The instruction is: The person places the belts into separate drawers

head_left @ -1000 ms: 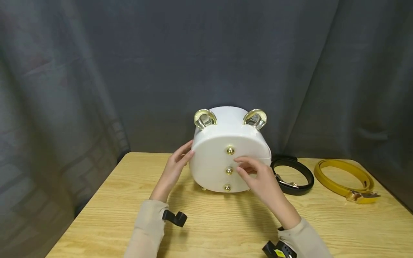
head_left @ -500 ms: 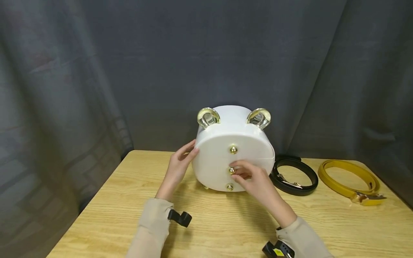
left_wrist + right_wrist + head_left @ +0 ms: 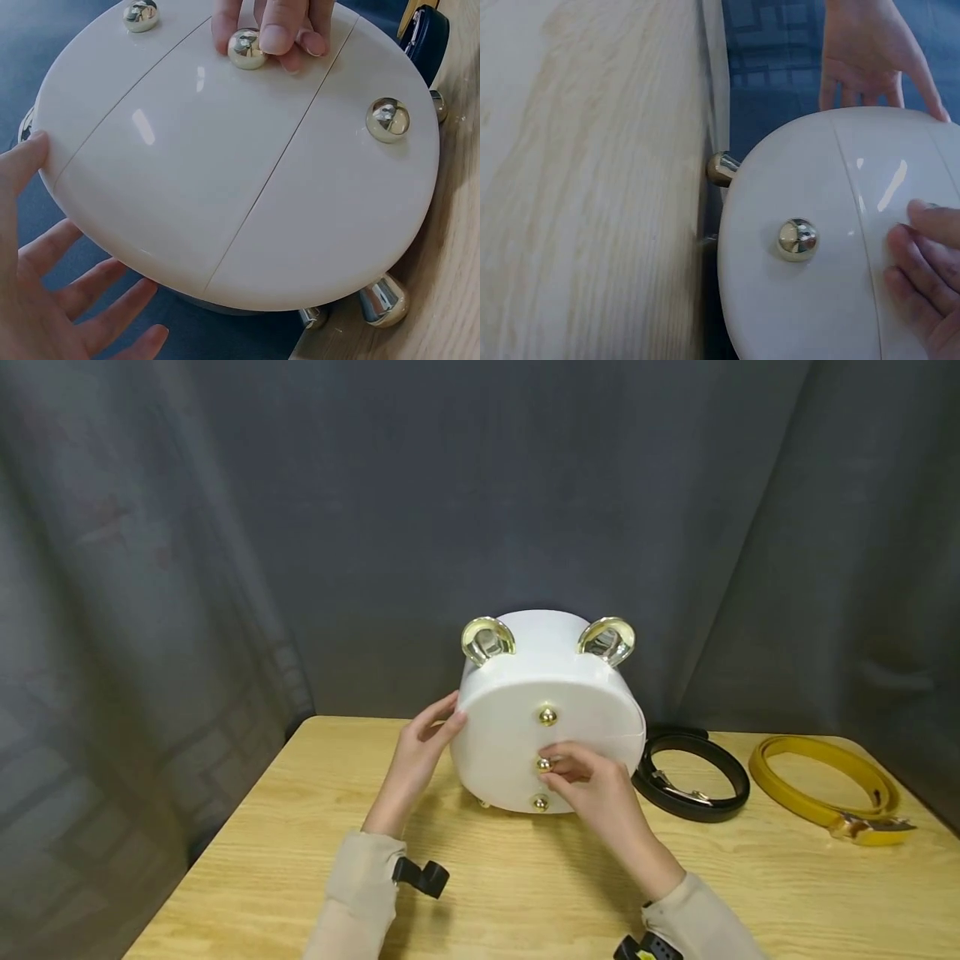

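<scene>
A rounded white box (image 3: pixel 501 727) with gold bear ears, small gold feet and three round gold knobs stands on the table. Thin seams split its front into drawer fronts, plain in the left wrist view. My right hand (image 3: pixel 600 781) pinches the middle knob (image 3: pixel 247 49) between thumb and fingers; the fingers partly cover it. Against the box's left side rests my left hand (image 3: pixel 420 752), its thumb on the front edge. Its fingers (image 3: pixel 112 319) are spread and fairly straight along the side, as the left wrist view shows.
Right of the box lies a coiled black belt (image 3: pixel 738 789) with a metal buckle. Farther right is a coiled yellow belt (image 3: pixel 795 806) with a gold buckle. Behind the wooden table (image 3: pixel 510 885) hangs a dark grey curtain (image 3: pixel 480 485).
My right hand has come left to the middle knob and closed its fingertips on it. The left hand stays at the box's side. The head view has shifted slightly.
</scene>
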Demonstrator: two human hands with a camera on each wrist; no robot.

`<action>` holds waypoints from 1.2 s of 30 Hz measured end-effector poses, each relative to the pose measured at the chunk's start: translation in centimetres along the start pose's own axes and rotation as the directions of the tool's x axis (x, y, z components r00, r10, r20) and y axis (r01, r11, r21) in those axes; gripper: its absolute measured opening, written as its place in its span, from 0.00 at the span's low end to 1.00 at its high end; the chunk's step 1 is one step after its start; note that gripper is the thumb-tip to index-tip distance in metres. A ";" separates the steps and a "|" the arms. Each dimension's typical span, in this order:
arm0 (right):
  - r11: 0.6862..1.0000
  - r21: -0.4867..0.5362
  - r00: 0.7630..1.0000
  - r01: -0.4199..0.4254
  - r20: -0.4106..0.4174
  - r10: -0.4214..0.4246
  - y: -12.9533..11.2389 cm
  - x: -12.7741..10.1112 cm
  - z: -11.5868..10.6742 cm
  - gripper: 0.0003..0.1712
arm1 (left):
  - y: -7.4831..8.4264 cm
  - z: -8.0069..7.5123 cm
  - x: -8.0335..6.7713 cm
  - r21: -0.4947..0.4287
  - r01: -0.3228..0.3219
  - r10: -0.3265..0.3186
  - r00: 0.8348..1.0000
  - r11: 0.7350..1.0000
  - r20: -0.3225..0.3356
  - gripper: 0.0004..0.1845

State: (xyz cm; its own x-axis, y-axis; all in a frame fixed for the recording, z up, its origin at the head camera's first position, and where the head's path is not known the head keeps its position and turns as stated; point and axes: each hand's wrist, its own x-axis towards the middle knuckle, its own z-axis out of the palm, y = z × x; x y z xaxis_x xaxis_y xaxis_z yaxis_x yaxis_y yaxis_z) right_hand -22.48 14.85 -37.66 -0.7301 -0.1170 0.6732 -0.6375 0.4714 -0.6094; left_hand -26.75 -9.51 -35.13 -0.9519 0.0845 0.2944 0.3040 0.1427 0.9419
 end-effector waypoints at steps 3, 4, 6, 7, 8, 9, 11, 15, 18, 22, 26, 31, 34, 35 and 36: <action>1.000 0.001 1.000 0.004 -0.005 -0.004 0.0 0.0 0.1 0.17 | 0.1 -0.1 0.0 0.012 -0.001 0.001 1.000 1.000 -0.002 0.26; 1.000 0.001 1.000 0.005 -0.007 -0.005 0.0 0.0 0.1 0.16 | 0.1 -0.1 0.0 0.016 0.000 0.000 1.000 1.000 0.001 0.27; 1.000 -0.001 1.000 0.004 -0.013 -0.005 0.0 -0.1 0.2 0.16 | 0.2 -0.1 -0.1 0.028 0.007 -0.008 1.000 1.000 0.008 0.27; 1.000 0.001 1.000 0.005 -0.016 -0.005 -0.1 0.0 0.2 0.15 | 0.3 -0.2 0.0 0.035 0.011 -0.012 1.000 0.999 0.010 0.27; 1.000 0.006 1.000 0.005 -0.016 -0.005 -0.1 0.0 0.2 0.15 | 0.4 -0.3 0.0 0.041 0.017 -0.017 1.000 0.999 0.012 0.27; 1.000 0.012 1.000 0.003 -0.016 -0.003 -0.2 0.0 0.2 0.15 | 0.5 -0.3 0.0 0.045 0.024 -0.025 1.000 0.999 0.012 0.28; 1.000 0.018 1.000 0.002 -0.015 -0.002 -0.3 0.0 0.2 0.15 | 0.6 -0.4 0.0 0.052 0.036 -0.037 0.999 0.998 0.012 0.28; 1.000 0.012 1.000 -0.004 -0.009 0.004 -0.6 -0.3 0.2 0.15 | 0.8 -0.4 0.0 0.048 0.063 -0.063 0.998 0.997 0.013 0.28; 1.000 -0.004 1.000 -0.015 -0.002 0.015 -0.8 -0.4 0.0 0.15 | 1.0 -0.4 0.0 0.036 0.081 -0.081 0.996 0.996 0.020 0.28; 0.999 0.018 0.999 -0.041 0.009 0.041 -1.1 -0.4 -0.3 0.15 | 1.2 -0.4 0.0 0.017 0.101 -0.102 0.994 0.995 0.035 0.27; 0.995 0.068 0.997 -0.073 0.020 0.072 -1.2 -0.4 -0.4 0.15 | 1.2 -0.5 0.0 0.020 0.108 -0.109 0.993 0.994 0.044 0.27; 0.996 0.050 0.997 -0.071 0.030 0.070 -1.4 -0.5 -0.5 0.15 | 1.3 -0.5 0.0 0.029 0.111 -0.112 0.993 0.993 0.041 0.28; 0.998 0.031 0.998 -0.062 0.033 0.061 -1.5 -0.6 -0.6 0.16 | 1.2 -0.5 -0.1 0.038 0.103 -0.105 0.993 0.994 0.047 0.28; 0.998 0.029 0.998 -0.060 0.035 0.059 -1.5 -0.6 -0.6 0.16 | 1.2 -0.5 -0.1 0.040 0.101 -0.103 0.994 0.994 0.048 0.28; 0.998 0.029 0.998 -0.058 0.039 0.057 -1.6 -0.7 -0.7 0.16 | 1.2 -0.5 -0.1 0.043 0.102 -0.104 0.993 0.994 0.047 0.28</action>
State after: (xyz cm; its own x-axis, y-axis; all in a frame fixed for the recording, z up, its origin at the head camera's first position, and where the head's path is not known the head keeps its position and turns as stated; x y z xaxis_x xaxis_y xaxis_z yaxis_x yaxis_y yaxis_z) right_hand -20.83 14.76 -36.88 -0.7742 -0.1236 0.6208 -0.6008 0.4520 -0.6593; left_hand -26.31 -9.85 -33.90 -0.9755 0.1159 0.1872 0.2070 0.1931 0.9591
